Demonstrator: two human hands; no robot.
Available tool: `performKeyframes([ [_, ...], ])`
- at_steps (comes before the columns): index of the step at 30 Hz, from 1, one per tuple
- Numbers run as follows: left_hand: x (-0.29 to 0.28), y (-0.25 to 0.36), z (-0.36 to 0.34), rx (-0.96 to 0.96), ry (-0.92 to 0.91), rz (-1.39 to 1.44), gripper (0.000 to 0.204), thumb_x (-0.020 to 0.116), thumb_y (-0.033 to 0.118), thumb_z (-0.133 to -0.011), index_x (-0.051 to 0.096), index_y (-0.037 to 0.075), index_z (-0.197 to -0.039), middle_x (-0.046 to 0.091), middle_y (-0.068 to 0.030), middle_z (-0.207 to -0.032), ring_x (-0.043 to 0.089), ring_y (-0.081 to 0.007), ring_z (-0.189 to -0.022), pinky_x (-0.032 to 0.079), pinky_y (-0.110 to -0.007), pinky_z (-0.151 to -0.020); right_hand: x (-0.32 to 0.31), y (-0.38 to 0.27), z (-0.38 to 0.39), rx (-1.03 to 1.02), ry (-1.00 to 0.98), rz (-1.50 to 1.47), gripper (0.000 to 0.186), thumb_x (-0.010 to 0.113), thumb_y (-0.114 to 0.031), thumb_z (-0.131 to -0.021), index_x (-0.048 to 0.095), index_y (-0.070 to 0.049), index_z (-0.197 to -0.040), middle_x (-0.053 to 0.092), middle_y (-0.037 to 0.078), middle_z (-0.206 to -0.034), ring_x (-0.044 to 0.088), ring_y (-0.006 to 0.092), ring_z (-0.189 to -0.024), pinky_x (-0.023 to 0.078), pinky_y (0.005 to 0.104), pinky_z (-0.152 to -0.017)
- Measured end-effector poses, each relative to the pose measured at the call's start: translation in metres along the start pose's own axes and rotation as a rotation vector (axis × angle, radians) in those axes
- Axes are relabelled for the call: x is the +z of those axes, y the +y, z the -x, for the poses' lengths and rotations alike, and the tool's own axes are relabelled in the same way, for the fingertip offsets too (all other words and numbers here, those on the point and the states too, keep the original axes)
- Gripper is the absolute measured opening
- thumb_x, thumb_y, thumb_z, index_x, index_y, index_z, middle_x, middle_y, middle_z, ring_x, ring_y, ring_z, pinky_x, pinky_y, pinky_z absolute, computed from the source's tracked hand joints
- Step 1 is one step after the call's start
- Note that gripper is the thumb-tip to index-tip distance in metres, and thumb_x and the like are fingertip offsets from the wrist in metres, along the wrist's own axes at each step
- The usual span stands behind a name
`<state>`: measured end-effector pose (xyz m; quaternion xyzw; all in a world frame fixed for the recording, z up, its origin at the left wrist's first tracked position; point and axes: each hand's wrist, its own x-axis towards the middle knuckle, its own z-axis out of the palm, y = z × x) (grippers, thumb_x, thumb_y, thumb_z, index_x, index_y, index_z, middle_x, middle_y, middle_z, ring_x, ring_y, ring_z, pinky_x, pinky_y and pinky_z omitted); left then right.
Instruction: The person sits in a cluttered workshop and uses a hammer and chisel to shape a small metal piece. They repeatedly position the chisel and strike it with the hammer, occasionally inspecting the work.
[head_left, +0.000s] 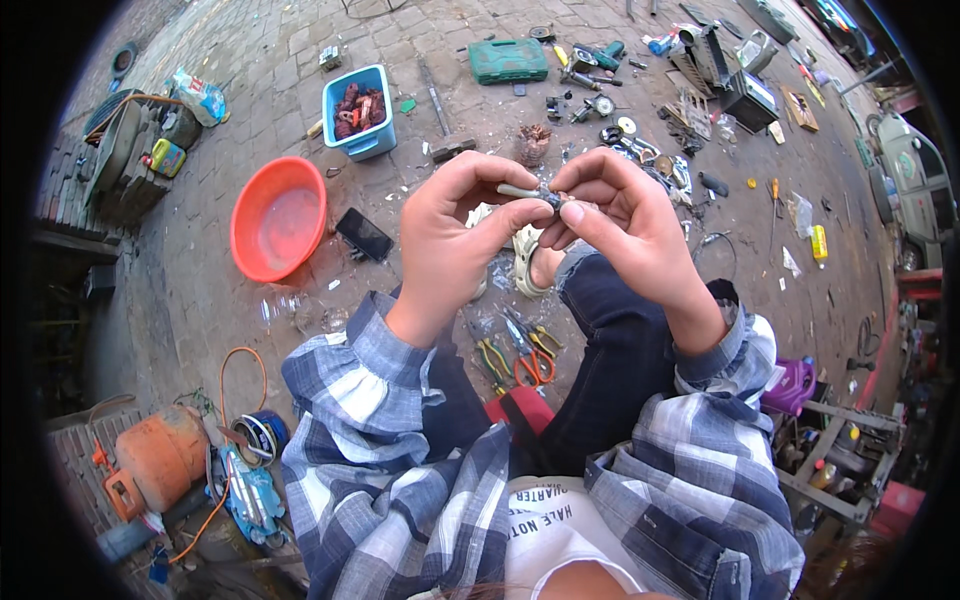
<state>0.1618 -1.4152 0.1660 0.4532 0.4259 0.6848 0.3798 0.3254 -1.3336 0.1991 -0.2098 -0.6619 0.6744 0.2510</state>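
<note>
Raised in front of me, both hands pinch a small part (547, 196) with a pale grey stub and a dark metallic middle; its exact kind is too small to make out. My left hand (445, 240) grips the stub end between thumb and forefinger. On the other end, my right hand (640, 230) closes with thumb and fingertips, hiding some of it. Below them, between my legs, lie green-and-yellow-handled pliers (493, 358) and an orange-handled cutting tool (535, 368). Just beyond the hands stands a bundle of copper-coloured wire (533, 145).
Left of my hands are a red basin (322, 215), a phone (364, 236) and a blue tub (358, 148) of reddish pieces. Farther off lie a hammer (452, 148), a green case (508, 62) and scattered metal parts (650, 160). An orange gas cylinder (165, 455) sits at lower left.
</note>
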Motion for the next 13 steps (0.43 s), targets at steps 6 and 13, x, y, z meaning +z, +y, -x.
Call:
performKeyframes([
  [6,0.0035,0.0006,-0.0054,0.408,0.046,-0.526,0.022,0.072,0.0,-0.069,0.065,0.005,-0.089,0.063,-0.0083,-0.09,0.061,-0.0218,-0.083,0.05,-0.031,-0.072,0.0043,0.0008,0.0015,-0.072,0.127,0.111,0.023,0.06,-0.002,-0.086,0.049,0.005,-0.105,0.063,0.011,-0.093,0.065,0.0126,-0.084,0.052,0.0228,-0.068],
  [13,0.0032,0.0013,-0.0058,0.575,0.056,-0.783,0.022,0.073,0.005,-0.068,0.066,0.008,-0.089,0.064,-0.0079,-0.095,0.059,-0.0264,-0.094,0.048,-0.037,-0.081,0.0049,-0.0055,0.0046,-0.069,0.159,0.347,0.027,0.064,-0.003,-0.083,0.051,0.005,-0.105,0.065,0.013,-0.094,0.065,0.011,-0.079,0.051,0.0198,-0.061],
])
